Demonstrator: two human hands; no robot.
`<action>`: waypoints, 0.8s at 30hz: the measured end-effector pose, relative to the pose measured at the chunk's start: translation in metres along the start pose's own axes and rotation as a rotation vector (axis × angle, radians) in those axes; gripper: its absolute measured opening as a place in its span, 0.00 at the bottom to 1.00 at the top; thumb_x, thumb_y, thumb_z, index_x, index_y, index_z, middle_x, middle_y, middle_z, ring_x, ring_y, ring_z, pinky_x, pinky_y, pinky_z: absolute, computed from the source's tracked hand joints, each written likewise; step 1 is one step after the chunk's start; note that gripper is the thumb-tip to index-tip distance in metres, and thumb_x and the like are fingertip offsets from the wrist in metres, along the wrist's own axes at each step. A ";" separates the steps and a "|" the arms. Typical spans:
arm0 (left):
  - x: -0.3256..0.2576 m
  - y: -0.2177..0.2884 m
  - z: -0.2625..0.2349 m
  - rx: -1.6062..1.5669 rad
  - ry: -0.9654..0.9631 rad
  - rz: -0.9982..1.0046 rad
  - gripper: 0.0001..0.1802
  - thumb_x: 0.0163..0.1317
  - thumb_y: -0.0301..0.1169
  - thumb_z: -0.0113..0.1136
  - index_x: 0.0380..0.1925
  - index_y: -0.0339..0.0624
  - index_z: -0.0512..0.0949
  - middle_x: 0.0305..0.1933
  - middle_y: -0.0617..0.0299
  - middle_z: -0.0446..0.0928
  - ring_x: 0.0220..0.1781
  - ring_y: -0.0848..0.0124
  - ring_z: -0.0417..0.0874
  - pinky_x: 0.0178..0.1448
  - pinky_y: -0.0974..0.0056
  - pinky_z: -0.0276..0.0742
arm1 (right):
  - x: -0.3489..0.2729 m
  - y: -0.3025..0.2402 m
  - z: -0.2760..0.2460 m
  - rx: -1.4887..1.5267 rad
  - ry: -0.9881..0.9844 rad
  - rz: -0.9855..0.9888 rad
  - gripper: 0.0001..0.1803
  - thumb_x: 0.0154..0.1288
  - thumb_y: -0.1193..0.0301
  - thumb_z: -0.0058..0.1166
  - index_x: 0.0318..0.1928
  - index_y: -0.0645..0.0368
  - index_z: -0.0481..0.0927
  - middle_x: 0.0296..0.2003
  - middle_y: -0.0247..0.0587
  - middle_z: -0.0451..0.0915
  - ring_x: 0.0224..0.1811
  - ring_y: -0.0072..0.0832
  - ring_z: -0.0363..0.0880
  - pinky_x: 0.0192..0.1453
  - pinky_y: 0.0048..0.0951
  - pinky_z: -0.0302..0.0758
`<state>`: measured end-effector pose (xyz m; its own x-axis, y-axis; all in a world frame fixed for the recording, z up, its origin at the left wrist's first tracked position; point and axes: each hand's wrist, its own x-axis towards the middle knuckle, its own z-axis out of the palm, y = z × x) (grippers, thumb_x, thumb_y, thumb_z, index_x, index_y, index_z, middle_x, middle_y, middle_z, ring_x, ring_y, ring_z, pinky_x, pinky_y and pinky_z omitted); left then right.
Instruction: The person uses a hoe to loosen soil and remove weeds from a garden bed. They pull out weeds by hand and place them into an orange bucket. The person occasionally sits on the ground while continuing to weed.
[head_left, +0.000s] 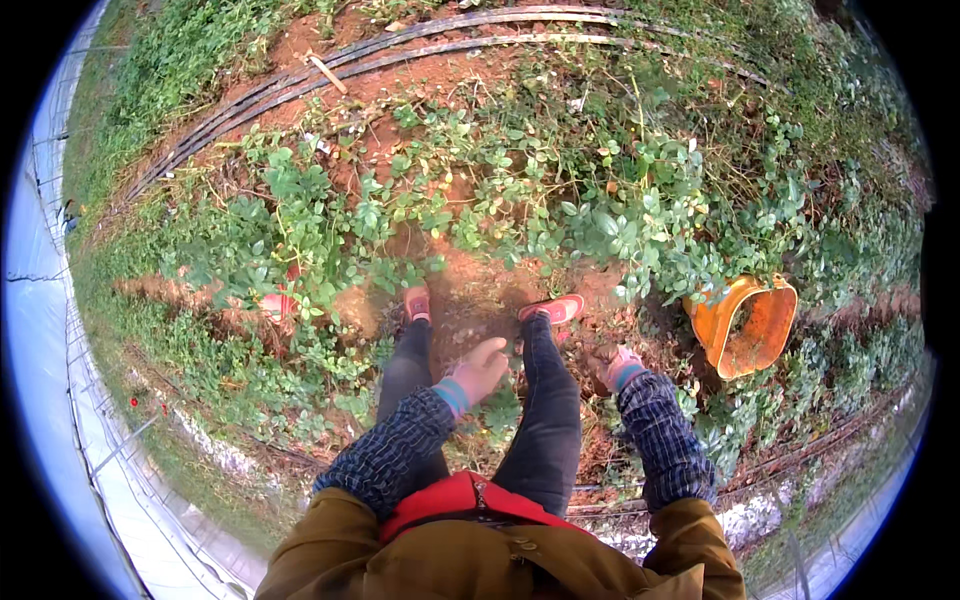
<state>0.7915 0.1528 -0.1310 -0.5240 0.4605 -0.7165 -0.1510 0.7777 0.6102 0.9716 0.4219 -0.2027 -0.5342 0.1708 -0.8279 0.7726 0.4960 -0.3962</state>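
Observation:
My left hand (478, 374), in a pale glove with a pink and blue cuff, hangs between my legs above the red soil. It is smeared by motion, so I cannot make out its fingers or whether anything is in them. To the right of my right leg, my right hand (624, 368) in a similar glove reaches low over soil and leaves. Its fingertips merge with the dark ground, and I cannot see whether they hold something. Leafy green plants (620, 225) grow in front of both hands. An orange plastic bucket (717, 330) lies tipped on its side, right of my right hand.
My feet in red shoes (552, 309) stand on bare red soil (470, 285) between plants. A red object (278, 305) sits among leaves at left. Long dark hoses (450, 45) cross the far ground, near a short stick (327, 75). White sheeting (45, 330) edges the left side.

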 end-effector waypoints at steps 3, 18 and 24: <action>0.008 -0.045 -0.047 -0.291 0.204 -0.055 0.21 0.69 0.34 0.53 0.61 0.46 0.68 0.52 0.60 0.78 0.52 0.70 0.79 0.54 0.67 0.75 | 0.001 -0.033 -0.027 0.153 0.130 -0.004 0.13 0.60 0.61 0.57 0.36 0.59 0.84 0.32 0.48 0.83 0.38 0.35 0.83 0.45 0.34 0.77; -0.040 -0.347 -0.334 -1.325 0.750 -0.721 0.20 0.71 0.42 0.47 0.59 0.48 0.68 0.52 0.55 0.78 0.47 0.65 0.81 0.42 0.58 0.84 | 0.152 -0.413 -0.011 -0.343 0.326 -0.453 0.19 0.61 0.64 0.56 0.51 0.58 0.79 0.47 0.48 0.81 0.51 0.39 0.79 0.53 0.34 0.75; -0.010 -0.487 -0.417 -1.262 0.849 -0.764 0.26 0.71 0.47 0.43 0.64 0.51 0.62 0.61 0.54 0.71 0.57 0.60 0.76 0.55 0.52 0.75 | 0.274 -0.507 -0.070 -0.423 0.660 -0.488 0.23 0.64 0.64 0.53 0.56 0.62 0.75 0.51 0.52 0.79 0.55 0.43 0.77 0.60 0.37 0.72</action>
<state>0.5210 -0.4088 -0.2802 -0.2260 -0.4958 -0.8385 -0.8649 -0.2939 0.4069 0.4090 0.2770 -0.2006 -0.9553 0.2474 -0.1617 0.2902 0.8881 -0.3563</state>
